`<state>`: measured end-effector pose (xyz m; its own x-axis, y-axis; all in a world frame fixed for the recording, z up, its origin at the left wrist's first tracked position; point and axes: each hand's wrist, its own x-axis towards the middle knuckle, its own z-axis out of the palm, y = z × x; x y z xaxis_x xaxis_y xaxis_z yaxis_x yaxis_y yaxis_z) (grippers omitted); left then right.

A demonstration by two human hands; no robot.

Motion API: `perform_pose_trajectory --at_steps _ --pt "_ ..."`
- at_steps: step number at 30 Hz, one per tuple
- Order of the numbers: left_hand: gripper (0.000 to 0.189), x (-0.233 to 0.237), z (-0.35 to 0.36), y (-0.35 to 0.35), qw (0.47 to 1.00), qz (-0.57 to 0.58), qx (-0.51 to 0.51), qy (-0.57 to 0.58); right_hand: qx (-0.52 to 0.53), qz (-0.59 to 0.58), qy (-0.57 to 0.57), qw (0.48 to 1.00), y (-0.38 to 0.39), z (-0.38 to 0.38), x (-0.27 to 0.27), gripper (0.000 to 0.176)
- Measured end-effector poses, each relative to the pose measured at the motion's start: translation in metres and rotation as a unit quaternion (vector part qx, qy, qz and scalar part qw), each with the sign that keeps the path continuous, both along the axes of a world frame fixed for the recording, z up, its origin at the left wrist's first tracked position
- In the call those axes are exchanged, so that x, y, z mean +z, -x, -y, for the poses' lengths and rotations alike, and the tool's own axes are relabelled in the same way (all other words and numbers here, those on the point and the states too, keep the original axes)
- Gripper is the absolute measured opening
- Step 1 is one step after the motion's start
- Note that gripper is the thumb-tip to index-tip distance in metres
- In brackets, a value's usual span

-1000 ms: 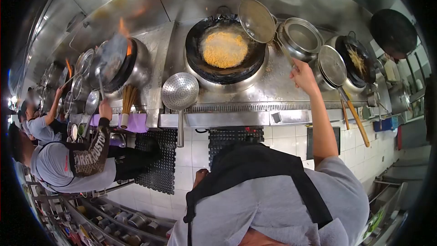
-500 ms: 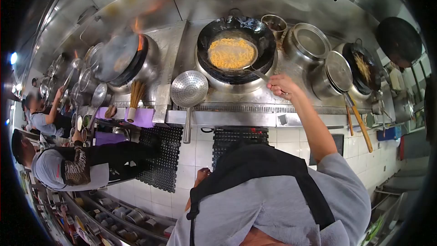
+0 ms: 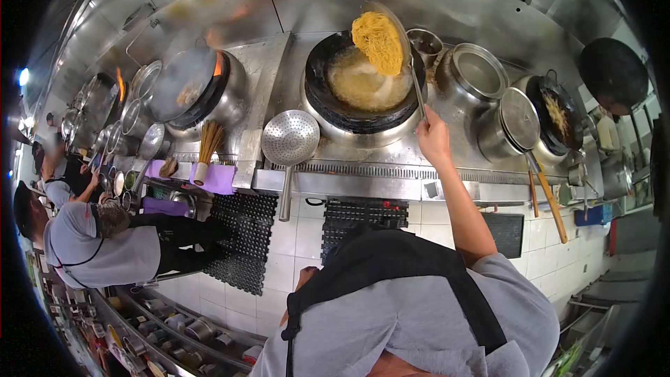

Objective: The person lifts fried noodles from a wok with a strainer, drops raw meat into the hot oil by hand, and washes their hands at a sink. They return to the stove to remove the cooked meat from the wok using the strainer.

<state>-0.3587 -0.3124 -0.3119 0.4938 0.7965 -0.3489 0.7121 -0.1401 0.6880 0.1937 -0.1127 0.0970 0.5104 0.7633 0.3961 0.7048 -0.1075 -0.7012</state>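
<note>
A mass of yellow noodles (image 3: 377, 42) is raised above the large black wok (image 3: 324, 101), tilted on a strainer (image 3: 407, 45). The strainer's handle runs down into my right hand (image 3: 434, 138), whose fingers are wrapped round it. Bubbling, pale yellow liquid (image 3: 370, 89) shows in the wok under the noodles. My left hand (image 3: 307, 276) hangs low beside the black apron, away from the stove; its fingers are mostly hidden. A perforated ladle (image 3: 290, 138) lies at the left of the wok, its handle over the counter's front edge.
To the left, a smoking wok (image 3: 184, 87) stands by flames, with a bamboo brush (image 3: 207, 143) near it. Metal pots (image 3: 480, 72), a lidded pot (image 3: 518, 119) and another wok (image 3: 556, 108) stand to the right. Two people in grey shirts (image 3: 105, 248) are at the far left.
My right hand has lifted the strainer and noodles out of the wok and tilted them up. The near co-worker at left has turned and leaned toward the counter.
</note>
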Motion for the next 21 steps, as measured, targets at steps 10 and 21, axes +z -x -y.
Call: perform_pose_trajectory --at_steps 10,21 --pt "0.029 0.105 -0.039 -0.035 0.865 0.099 0.366 0.329 -0.012 0.082 0.079 0.993 0.014 0.002 0.026 0.043" --pt "0.024 0.055 0.045 -0.001 0.827 0.136 0.437 0.327 0.063 0.192 0.162 0.966 0.02 -0.01 -0.046 0.046"
